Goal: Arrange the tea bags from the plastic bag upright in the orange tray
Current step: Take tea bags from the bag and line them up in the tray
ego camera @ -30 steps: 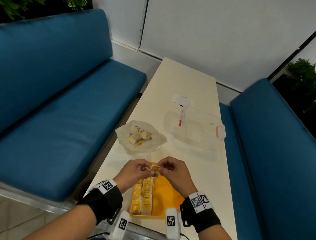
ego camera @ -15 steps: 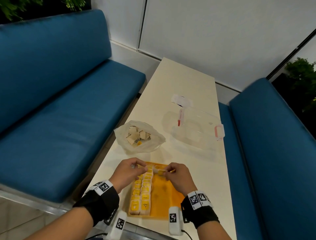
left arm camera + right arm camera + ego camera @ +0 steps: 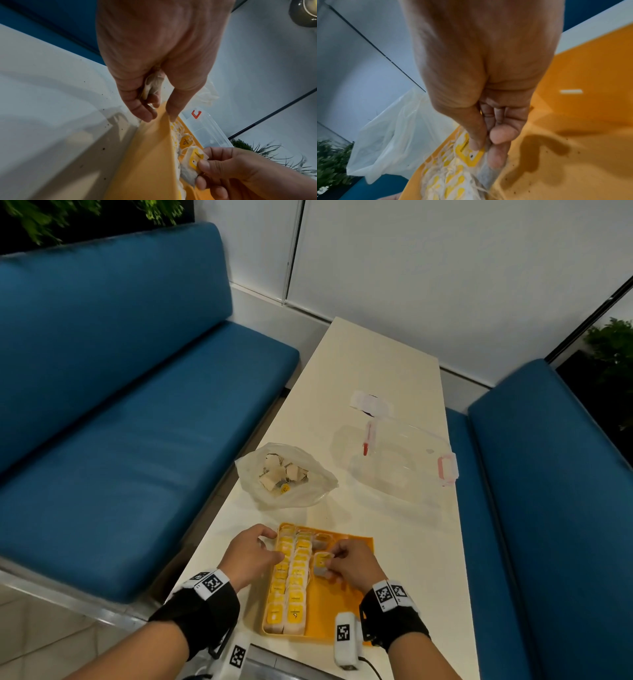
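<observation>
1. Both hands work at the orange tray (image 3: pixel 356 546): the right hand (image 3: pixel 352 568) pinches a tea bag (image 3: pixel 322 565) by its yellow tag between thumb and fingers, holding it low over the tray just right of the filled rows (image 3: pixel 291 580).
2. Left hand (image 3: pixel 250 556) sits at the tray's left rim, its fingers curled round a second, crumpled tea bag (image 3: pixel 151 84) while its thumb tip touches the rim.
3. Judged from this, the step in hand is seating the pinched bag as the start of a third row; next it likely needs lowering until it stands upright against its neighbours, then letting go without tipping it.
4. More tea bags wait in the plastic bag (image 3: pixel 286 477) beyond the tray, so the task looks well along but unfinished.
5. Only the left wrist view reveals the bag hidden in the left palm; the right wrist view alone shows tea dust specks on the bare tray floor (image 3: pixel 565 155); the head view alone shows the clear lidded box (image 3: pixel 400 460) to the right.
</observation>
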Demonstrator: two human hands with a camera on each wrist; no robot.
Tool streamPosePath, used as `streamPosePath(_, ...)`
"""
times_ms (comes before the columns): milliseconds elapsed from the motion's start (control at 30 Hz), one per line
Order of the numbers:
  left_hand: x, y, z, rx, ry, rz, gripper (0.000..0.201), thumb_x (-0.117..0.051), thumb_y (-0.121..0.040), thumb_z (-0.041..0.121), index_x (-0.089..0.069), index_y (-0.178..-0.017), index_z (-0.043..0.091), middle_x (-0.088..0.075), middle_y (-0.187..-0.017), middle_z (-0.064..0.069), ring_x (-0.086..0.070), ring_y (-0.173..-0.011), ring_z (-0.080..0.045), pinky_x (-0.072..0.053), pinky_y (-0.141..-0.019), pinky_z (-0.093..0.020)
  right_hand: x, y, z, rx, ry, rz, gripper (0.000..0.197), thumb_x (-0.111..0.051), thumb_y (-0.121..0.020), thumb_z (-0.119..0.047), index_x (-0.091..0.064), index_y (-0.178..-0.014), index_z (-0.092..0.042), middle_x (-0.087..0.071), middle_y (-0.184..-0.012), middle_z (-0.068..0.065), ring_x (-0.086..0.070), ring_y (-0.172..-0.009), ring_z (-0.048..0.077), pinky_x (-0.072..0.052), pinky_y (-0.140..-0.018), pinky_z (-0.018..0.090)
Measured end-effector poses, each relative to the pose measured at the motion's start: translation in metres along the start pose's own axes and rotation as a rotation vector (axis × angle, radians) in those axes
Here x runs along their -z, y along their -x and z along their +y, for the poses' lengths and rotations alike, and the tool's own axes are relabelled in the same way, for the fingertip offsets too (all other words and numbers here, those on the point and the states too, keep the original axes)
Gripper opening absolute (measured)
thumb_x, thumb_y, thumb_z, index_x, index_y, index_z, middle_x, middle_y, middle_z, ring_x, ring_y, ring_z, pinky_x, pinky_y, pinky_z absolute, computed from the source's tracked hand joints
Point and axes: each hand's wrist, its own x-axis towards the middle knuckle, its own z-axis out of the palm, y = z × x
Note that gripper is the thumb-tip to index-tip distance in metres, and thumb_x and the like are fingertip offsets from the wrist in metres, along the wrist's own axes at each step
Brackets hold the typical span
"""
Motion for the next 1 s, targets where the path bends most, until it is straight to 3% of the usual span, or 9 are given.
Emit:
streamPosePath(233, -0.001, -0.001, 0.000, 0.007, 0.012, -0.019, 0.035, -0.084, -0.078, 0.020, -0.062, -0.105, 0.026, -0.063, -0.085, -0.005, -0.062, -0.072, -0.019, -0.051, -0.066, -0.029, -0.010, -0.013, 0.000, -0.076, -0.216, 0.128, 0.019, -0.060, -0.088, 0.008, -0.060, -0.079, -0.009, -0.065, -0.064, 0.014, -0.051, -0.039, 0.011, -0.040, -0.041, 0.022)
streamPosePath(633, 0.001, 0.001, 0.001, 0.010, -0.018, -0.033, 0.035, -0.083, -0.078, 0.023, -0.061, -0.103, 0.030, -0.063, -0.085, -0.001, -0.062, -0.075, -0.018, -0.051, -0.069, -0.030, -0.021, -0.025, 0.006, -0.126, -0.266, 0.269, 0.010, -0.069, -0.089, -0.003, -0.065, -0.081, -0.009, -0.066, -0.064, 0.012, -0.053, -0.044, 0.011, -0.042, -0.041, 0.018)
streamPosePath(900, 0.003, 0.004, 0.006, 0.028, -0.044, -0.040, 0.035, -0.082, -0.079, 0.023, -0.060, -0.105, 0.029, -0.063, -0.083, -0.002, -0.062, -0.071, -0.017, -0.049, -0.065, -0.028, -0.032, -0.031, 0.007, -0.161, -0.327, 0.322, 0.007, -0.073, -0.086, -0.010, -0.067, -0.085, -0.007, -0.069, -0.062, 0.010, -0.060, -0.053, 0.016, -0.051, -0.054, 0.028)
streamPosePath(1000, 0.004, 0.007, 0.010, 0.025, -0.049, -0.046, 0.035, -0.083, -0.079, 0.024, -0.060, -0.104, 0.030, -0.063, -0.085, -0.001, -0.062, -0.074, -0.017, -0.052, -0.069, -0.030, -0.033, -0.032, 0.007, -0.172, -0.368, 0.330, 0.009, -0.075, -0.084, -0.009, -0.069, -0.087, -0.004, -0.072, -0.063, 0.011, -0.064, -0.058, 0.020, -0.055, -0.062, 0.033)
